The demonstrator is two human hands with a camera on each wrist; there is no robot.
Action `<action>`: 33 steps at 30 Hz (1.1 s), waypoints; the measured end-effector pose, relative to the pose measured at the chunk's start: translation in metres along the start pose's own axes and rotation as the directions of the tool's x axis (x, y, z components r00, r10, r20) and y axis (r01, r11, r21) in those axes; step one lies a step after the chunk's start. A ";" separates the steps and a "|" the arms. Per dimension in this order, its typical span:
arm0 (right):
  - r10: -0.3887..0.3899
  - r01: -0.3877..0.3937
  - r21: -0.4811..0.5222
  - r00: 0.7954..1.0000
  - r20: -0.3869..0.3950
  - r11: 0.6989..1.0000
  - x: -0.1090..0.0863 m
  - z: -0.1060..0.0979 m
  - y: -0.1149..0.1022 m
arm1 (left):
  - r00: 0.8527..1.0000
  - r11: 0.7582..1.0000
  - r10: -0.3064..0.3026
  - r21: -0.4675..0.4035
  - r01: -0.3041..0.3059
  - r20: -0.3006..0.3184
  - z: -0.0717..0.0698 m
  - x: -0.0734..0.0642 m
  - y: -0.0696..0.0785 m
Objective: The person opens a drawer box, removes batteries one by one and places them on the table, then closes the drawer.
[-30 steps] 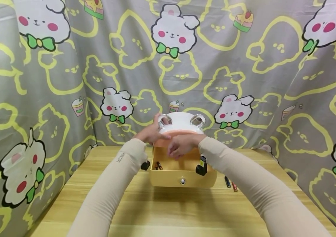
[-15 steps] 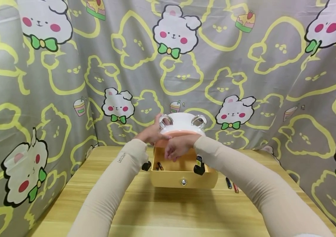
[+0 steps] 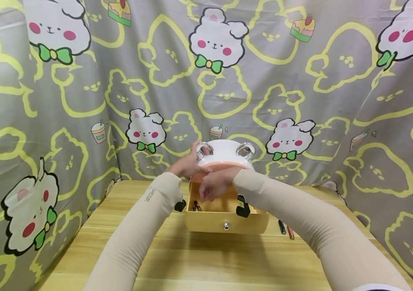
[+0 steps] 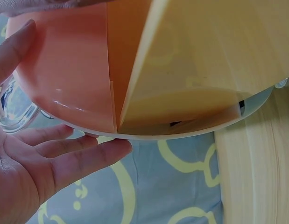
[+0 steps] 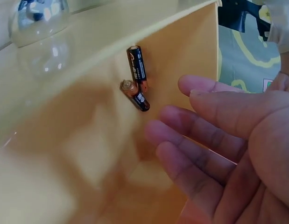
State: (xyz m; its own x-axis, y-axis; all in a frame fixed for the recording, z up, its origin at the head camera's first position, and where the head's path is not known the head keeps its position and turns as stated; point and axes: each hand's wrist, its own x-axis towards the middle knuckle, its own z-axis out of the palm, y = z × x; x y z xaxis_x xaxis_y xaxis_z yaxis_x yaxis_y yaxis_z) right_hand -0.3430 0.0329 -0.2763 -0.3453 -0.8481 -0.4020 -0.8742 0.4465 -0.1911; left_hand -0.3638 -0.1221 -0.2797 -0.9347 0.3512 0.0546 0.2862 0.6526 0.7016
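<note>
upper battery (image 5: 137, 68): loose in the yellow drawer (image 3: 206, 223), front-left corner as we sit.
lower battery (image 5: 141, 101): same corner, at an angle to it; we can't tell if they touch.
right hand (image 3: 214, 186): over the drawer, near both, fingers loosely bent and spread, holding nothing.
left hand (image 3: 188, 162): thumb on the orange face (image 4: 65, 70), fingers round the edge; we read it as steadying the box (image 3: 224, 150).
done: drawer out.
left: neither battery in hand yet; we'd call it midway.
outside: black cylinder (image 3: 282, 227) and red cylinder (image 3: 291, 233) on the table (image 3: 221, 262), right of the drawer, likely batteries too.
views: only right wrist shows our bare palm; only head shows the outside two; left wrist shows the thumb contact, no batteries.
</note>
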 end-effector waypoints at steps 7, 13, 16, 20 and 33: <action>0.039 -0.038 -0.070 0.999 0.021 0.997 0.008 -0.002 -0.003 | 1.000 0.999 0.028 0.038 -0.028 -0.007 0.000 0.001 -0.002; -0.063 0.064 -0.125 0.998 0.005 0.990 0.012 -0.002 -0.002 | 1.000 0.999 0.024 0.042 -0.024 -0.005 -0.001 0.001 -0.002; -0.109 0.108 -0.167 0.994 0.001 0.980 0.014 -0.002 -0.001 | 1.000 1.000 0.004 0.014 -0.003 -0.003 -0.001 0.001 -0.001; -0.108 0.104 -0.201 0.994 -0.007 0.974 0.016 -0.004 -0.001 | 1.000 1.000 -0.010 -0.004 0.010 -0.002 -0.002 0.000 -0.001; -0.042 0.042 -0.333 0.999 0.006 0.942 0.021 -0.005 -0.002 | 0.999 0.999 -0.034 -0.014 0.034 -0.011 -0.002 0.001 -0.001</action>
State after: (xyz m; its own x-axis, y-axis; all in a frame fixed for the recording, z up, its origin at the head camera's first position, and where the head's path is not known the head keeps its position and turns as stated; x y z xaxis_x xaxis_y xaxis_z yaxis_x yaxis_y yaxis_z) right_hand -0.3504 0.0132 -0.2802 -0.3063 -0.8643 -0.3990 -0.9515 0.2903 0.1015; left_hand -0.3654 -0.1231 -0.2788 -0.9460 0.3218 0.0384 0.2516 0.6545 0.7130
